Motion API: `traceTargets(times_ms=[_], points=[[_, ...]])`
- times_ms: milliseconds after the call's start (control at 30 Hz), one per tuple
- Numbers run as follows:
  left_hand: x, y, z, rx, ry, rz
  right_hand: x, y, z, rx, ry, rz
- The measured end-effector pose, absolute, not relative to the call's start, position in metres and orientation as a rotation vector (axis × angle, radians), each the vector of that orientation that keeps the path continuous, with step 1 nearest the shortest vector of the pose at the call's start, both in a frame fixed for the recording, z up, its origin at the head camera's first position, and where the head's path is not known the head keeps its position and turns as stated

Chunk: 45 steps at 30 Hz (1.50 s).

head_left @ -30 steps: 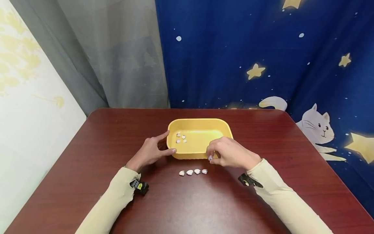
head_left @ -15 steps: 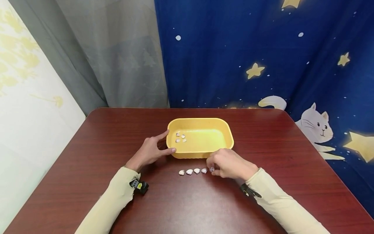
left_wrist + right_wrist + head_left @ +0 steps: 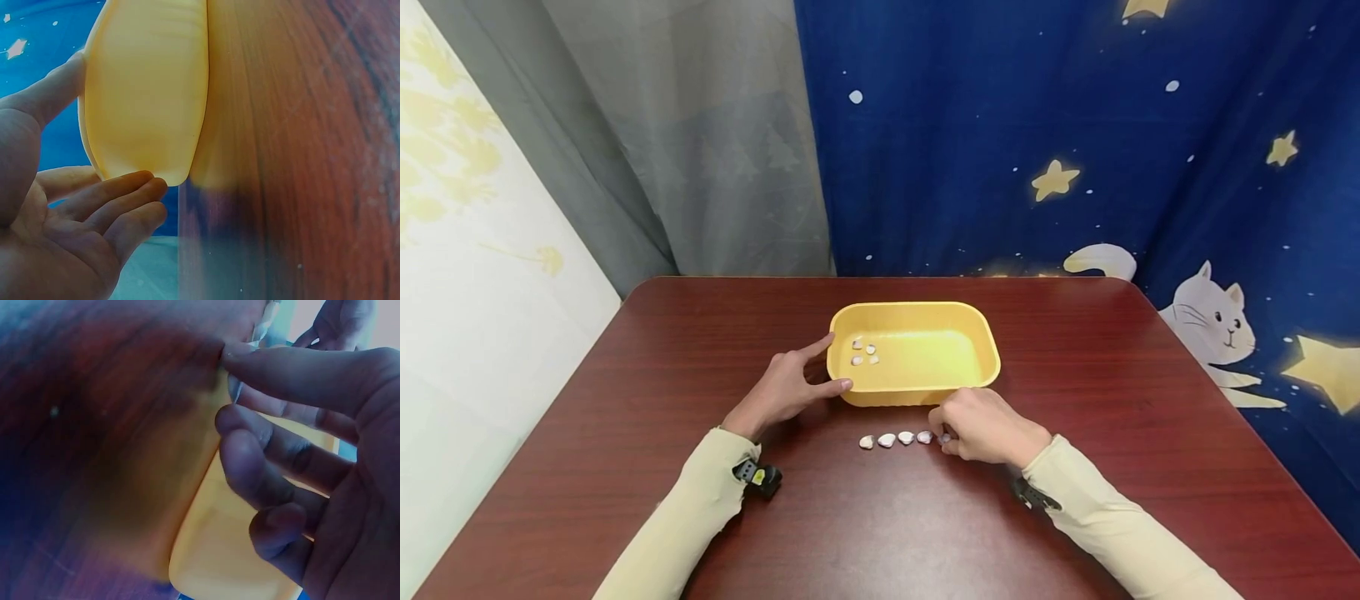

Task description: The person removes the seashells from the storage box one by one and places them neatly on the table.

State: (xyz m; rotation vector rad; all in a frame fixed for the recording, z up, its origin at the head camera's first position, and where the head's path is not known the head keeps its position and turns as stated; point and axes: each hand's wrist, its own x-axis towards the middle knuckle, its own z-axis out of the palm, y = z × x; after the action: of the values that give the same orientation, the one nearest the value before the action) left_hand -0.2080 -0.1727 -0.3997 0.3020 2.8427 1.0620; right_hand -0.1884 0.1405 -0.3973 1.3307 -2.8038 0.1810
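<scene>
My right hand (image 3: 988, 427) pinches a small whitish seashell (image 3: 944, 437) between thumb and forefinger, low at the right end of a row. In the right wrist view the shell (image 3: 234, 387) is a thin pale sliver, mostly hidden by the fingers. Several similar shells (image 3: 887, 441) lie in a line on the table to its left. Behind the row stands a yellow plastic basin (image 3: 940, 398) with several more shells (image 3: 871, 350) at its left end. My left hand (image 3: 782, 387) touches the basin's left end, thumb and forefinger spread apart; the left wrist view shows its fingers nearly straight.
The dark red wooden table (image 3: 880, 533) reaches back to a grey curtain (image 3: 737, 167) and a blue star-patterned curtain (image 3: 955, 150). On the left is a pale wall (image 3: 482, 333). The basin's near wall stands close behind the shell row.
My right hand has come down from the basin's near rim toward me, bringing the pinched shell to the right end of the row. The left hand stays at the basin.
</scene>
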Motion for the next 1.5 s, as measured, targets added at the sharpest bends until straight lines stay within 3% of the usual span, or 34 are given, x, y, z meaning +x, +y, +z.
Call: traceTargets(times_ms=[933,1500], points=[[-0.209,-0.171,-0.398,0.297,2.831,1.055,-0.193,0.143,-0.404,1.244,-2.854,0.249],[-0.205,-0.17,-0.399,0.293,2.841,1.063,-0.187,0.148,-0.37,1.413,-2.807,0.205]])
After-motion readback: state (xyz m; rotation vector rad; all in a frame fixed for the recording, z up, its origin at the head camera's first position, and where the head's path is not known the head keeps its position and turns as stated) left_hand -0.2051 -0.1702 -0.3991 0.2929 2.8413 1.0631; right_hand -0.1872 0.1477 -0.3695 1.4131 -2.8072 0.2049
